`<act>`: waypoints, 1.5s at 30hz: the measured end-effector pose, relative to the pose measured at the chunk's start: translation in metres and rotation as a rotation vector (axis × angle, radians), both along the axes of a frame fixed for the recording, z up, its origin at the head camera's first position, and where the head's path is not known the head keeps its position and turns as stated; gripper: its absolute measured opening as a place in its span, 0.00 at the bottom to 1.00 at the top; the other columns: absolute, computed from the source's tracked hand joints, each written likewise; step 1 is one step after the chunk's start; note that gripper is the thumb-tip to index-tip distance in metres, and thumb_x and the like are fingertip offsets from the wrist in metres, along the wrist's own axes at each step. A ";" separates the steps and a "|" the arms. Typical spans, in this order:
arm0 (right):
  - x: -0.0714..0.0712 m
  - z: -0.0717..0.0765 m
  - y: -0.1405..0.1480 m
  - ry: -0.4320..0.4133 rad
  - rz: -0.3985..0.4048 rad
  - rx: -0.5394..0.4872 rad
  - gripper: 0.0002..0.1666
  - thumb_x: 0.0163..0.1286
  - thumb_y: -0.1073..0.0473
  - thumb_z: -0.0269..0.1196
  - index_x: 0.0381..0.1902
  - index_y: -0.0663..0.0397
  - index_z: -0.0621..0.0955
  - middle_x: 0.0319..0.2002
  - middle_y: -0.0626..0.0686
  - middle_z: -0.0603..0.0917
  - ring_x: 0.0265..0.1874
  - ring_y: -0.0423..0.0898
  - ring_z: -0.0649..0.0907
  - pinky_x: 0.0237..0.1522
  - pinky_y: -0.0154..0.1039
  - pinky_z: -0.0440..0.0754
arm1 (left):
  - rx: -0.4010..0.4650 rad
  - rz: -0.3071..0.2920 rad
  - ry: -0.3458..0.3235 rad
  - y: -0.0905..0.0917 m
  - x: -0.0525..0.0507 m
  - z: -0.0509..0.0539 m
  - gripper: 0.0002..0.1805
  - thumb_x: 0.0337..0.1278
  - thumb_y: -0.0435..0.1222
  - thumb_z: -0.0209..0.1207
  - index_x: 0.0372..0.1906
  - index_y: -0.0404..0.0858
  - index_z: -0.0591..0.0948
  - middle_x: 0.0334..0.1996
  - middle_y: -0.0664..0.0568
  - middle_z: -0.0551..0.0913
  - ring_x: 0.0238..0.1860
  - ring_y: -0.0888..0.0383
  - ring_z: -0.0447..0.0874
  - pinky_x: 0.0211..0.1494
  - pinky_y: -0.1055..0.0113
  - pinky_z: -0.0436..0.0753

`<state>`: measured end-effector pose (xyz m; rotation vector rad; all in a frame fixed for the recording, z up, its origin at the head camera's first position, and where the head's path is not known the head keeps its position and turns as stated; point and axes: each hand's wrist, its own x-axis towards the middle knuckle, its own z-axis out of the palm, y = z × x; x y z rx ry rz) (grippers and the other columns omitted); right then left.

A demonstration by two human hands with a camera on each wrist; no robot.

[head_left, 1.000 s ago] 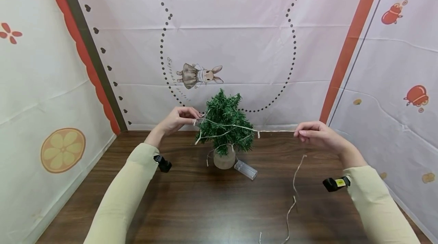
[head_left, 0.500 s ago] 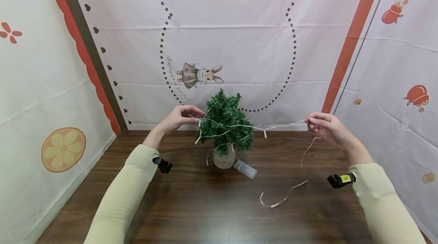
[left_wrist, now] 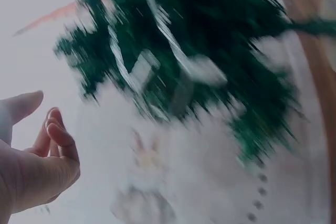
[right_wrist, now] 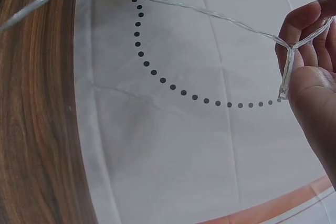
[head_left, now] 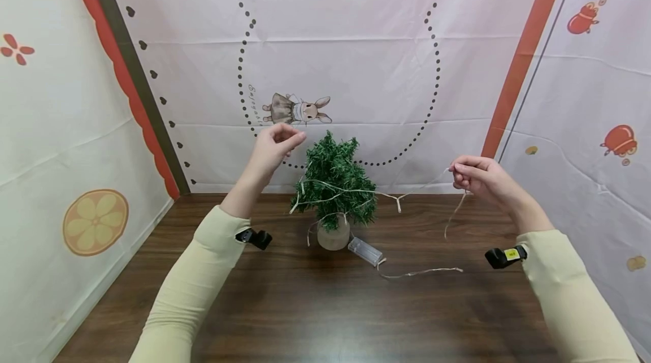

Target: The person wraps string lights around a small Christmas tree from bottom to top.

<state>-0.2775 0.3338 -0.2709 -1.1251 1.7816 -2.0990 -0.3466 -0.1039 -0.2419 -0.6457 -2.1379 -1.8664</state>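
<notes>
A small green artificial Christmas tree point(head_left: 333, 159) stands upright in a pale round base point(head_left: 333, 238) on the table. String lights point(head_left: 399, 204) wrap across its front and run right to my right hand point(head_left: 478, 176), whose thumb and fingers pinch the wire. Close up in the right wrist view, the wire point(right_wrist: 184, 5) passes into the fingers beside a small bulb. My left hand point(head_left: 272, 151) is raised at the tree's upper left, apart from it. Nothing lies between its bent fingers and thumb in the left wrist view, where the tree point(left_wrist: 210, 40) is blurred.
A clear battery box point(head_left: 365, 251) lies against the front right of the base. The loose tail of the lights point(head_left: 417, 272) trails over the brown wooden table point(head_left: 305, 306). Printed cloth walls point(head_left: 346, 69) enclose the back and both sides.
My left hand has let go of the lights and risen above its former spot. The right hand has moved right and up with the wire, which now sags slightly; the loose tail was drawn toward the tree.
</notes>
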 end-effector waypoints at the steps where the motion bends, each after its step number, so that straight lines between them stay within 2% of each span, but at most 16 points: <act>1: -0.001 0.002 -0.001 0.005 0.008 -0.004 0.21 0.75 0.73 0.38 0.44 0.64 0.79 0.31 0.49 0.78 0.26 0.41 0.72 0.35 0.32 0.76 | -0.009 0.008 0.024 0.006 0.003 0.005 0.10 0.53 0.41 0.67 0.36 0.40 0.81 0.30 0.56 0.80 0.31 0.60 0.75 0.34 0.69 0.77; 4: -0.002 0.006 -0.004 0.032 -0.008 0.017 0.20 0.74 0.73 0.39 0.43 0.63 0.80 0.30 0.49 0.78 0.25 0.42 0.70 0.34 0.33 0.74 | -0.029 -0.030 0.065 0.025 0.011 0.019 0.12 0.52 0.41 0.67 0.37 0.39 0.82 0.30 0.55 0.81 0.31 0.57 0.76 0.36 0.66 0.77; 7: -0.003 0.009 -0.008 0.048 -0.040 0.045 0.19 0.74 0.72 0.41 0.42 0.61 0.80 0.30 0.48 0.77 0.26 0.41 0.71 0.33 0.33 0.74 | -0.057 -0.078 0.085 0.042 0.016 0.028 0.12 0.53 0.40 0.67 0.38 0.38 0.82 0.31 0.55 0.82 0.34 0.52 0.78 0.36 0.67 0.78; 11: -0.002 0.011 -0.009 0.055 -0.070 0.066 0.18 0.75 0.72 0.42 0.42 0.60 0.80 0.30 0.48 0.77 0.26 0.39 0.73 0.33 0.32 0.76 | -0.096 -0.146 0.110 0.063 0.021 0.033 0.11 0.54 0.39 0.66 0.39 0.37 0.83 0.32 0.53 0.83 0.37 0.43 0.78 0.37 0.65 0.79; 14: -0.003 0.010 -0.009 0.054 -0.066 0.061 0.19 0.75 0.72 0.41 0.41 0.59 0.80 0.29 0.48 0.77 0.26 0.39 0.73 0.33 0.32 0.76 | -0.131 -0.205 0.111 0.079 0.026 0.034 0.12 0.54 0.39 0.66 0.41 0.37 0.83 0.34 0.51 0.85 0.40 0.43 0.80 0.42 0.61 0.81; 19: -0.004 0.012 -0.009 0.051 -0.068 0.060 0.19 0.75 0.72 0.41 0.41 0.60 0.80 0.29 0.48 0.77 0.26 0.39 0.73 0.33 0.32 0.76 | -0.212 -0.283 0.114 0.104 0.032 0.032 0.14 0.54 0.40 0.66 0.43 0.38 0.83 0.38 0.50 0.86 0.41 0.51 0.84 0.47 0.62 0.82; 23: -0.003 0.013 -0.010 0.051 -0.083 0.073 0.18 0.75 0.71 0.42 0.41 0.60 0.80 0.29 0.48 0.77 0.26 0.39 0.73 0.33 0.33 0.76 | -0.296 -0.307 0.128 0.126 0.038 0.026 0.13 0.52 0.41 0.67 0.43 0.40 0.84 0.37 0.53 0.87 0.38 0.59 0.84 0.45 0.69 0.82; 30: -0.002 0.015 -0.011 0.048 -0.120 0.111 0.17 0.75 0.70 0.43 0.41 0.58 0.80 0.30 0.47 0.78 0.27 0.39 0.75 0.33 0.32 0.77 | -0.360 -0.362 0.108 0.161 0.042 0.012 0.12 0.52 0.38 0.68 0.42 0.38 0.85 0.36 0.52 0.87 0.35 0.63 0.84 0.42 0.73 0.81; 34: -0.001 0.015 -0.010 0.041 -0.131 0.116 0.16 0.75 0.69 0.44 0.40 0.58 0.80 0.30 0.47 0.78 0.27 0.39 0.76 0.34 0.32 0.78 | -0.390 -0.366 0.097 0.176 0.043 0.006 0.12 0.52 0.39 0.67 0.40 0.39 0.85 0.34 0.53 0.87 0.32 0.63 0.83 0.38 0.73 0.81; 39: -0.001 0.015 -0.009 0.038 -0.148 0.137 0.15 0.75 0.69 0.45 0.40 0.57 0.80 0.30 0.46 0.78 0.28 0.39 0.77 0.35 0.32 0.79 | -0.437 -0.332 0.099 0.192 0.045 0.002 0.10 0.52 0.43 0.68 0.36 0.43 0.87 0.29 0.58 0.86 0.28 0.64 0.82 0.32 0.73 0.81; 42: -0.001 0.016 -0.009 0.038 -0.157 0.146 0.15 0.75 0.69 0.45 0.41 0.58 0.79 0.31 0.47 0.79 0.29 0.39 0.78 0.36 0.32 0.80 | -0.450 -0.309 0.103 0.199 0.046 0.003 0.08 0.52 0.43 0.67 0.34 0.44 0.87 0.27 0.60 0.85 0.26 0.65 0.80 0.29 0.74 0.79; 45: 0.000 0.016 -0.009 0.040 -0.169 0.154 0.14 0.74 0.70 0.45 0.40 0.58 0.79 0.32 0.47 0.79 0.30 0.38 0.78 0.36 0.31 0.80 | -0.442 -0.289 0.111 0.201 0.048 0.008 0.05 0.54 0.40 0.66 0.32 0.43 0.87 0.25 0.56 0.85 0.22 0.65 0.79 0.26 0.73 0.78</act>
